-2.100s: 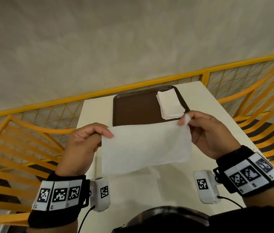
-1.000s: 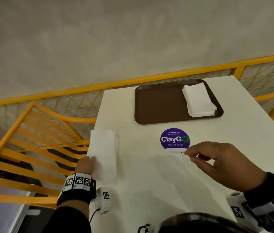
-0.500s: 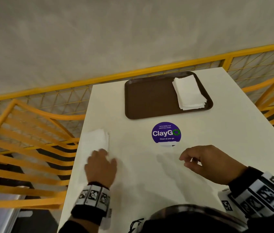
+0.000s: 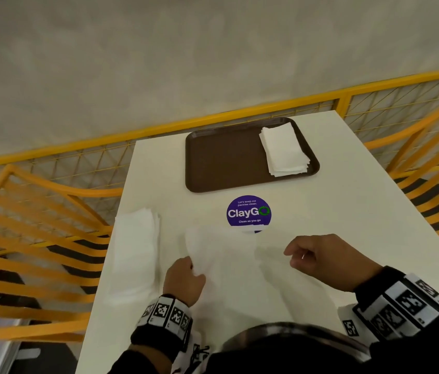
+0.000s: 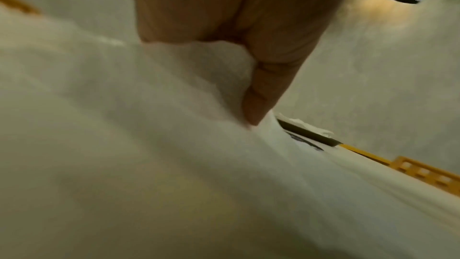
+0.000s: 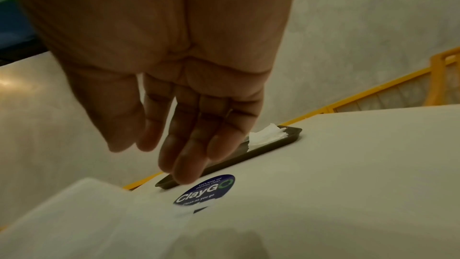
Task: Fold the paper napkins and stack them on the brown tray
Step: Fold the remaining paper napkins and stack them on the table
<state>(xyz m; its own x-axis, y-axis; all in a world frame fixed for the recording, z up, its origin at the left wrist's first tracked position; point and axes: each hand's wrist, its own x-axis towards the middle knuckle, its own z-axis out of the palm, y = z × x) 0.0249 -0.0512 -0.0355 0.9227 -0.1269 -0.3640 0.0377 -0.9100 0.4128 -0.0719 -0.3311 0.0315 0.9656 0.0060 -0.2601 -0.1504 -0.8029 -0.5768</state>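
A brown tray (image 4: 223, 157) sits at the far end of the white table, with a stack of folded napkins (image 4: 284, 152) on its right side. A pile of unfolded napkins (image 4: 134, 252) lies by the table's left edge. My left hand (image 4: 190, 265) pinches one white napkin (image 4: 221, 255) that is spread on the table in front of me; the left wrist view shows the thumb (image 5: 251, 113) pressing into the napkin (image 5: 149, 125). My right hand (image 4: 297, 255) hovers to the right of that napkin. Its fingers (image 6: 184, 164) are relaxed and hold nothing.
A round purple ClayGo sticker (image 4: 248, 213) lies between the tray and the napkin, its near edge covered by the sheet. Orange chairs (image 4: 37, 238) flank the table and a yellow mesh railing (image 4: 213, 122) runs behind it. The pile sits close to the table's left edge.
My left hand has left the pile at the left edge and drawn one napkin to the middle of the table. The right hand stays near the sticker.
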